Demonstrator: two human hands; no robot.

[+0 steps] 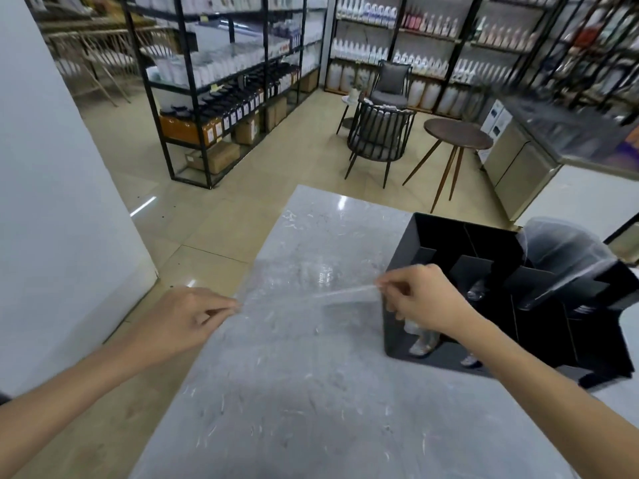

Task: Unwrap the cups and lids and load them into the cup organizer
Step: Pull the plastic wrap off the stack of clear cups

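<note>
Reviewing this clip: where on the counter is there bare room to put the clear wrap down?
Bare marble counter lies left of the black cup organizer, running to the near edge and back to the far corner. The right side is crowded: the organizer and the clear lids behind it. The left hand and right hand stretch the wrap over the free patch.

Grey marble counter [311, 392]. Beyond: round wood side table [458, 134], two dark chairs [380, 133], black shelving racks [224, 81] w/ bottles, beige tile floor.

Glossy marble counter [311, 392], clear plastic wrap [311, 292]
</note>
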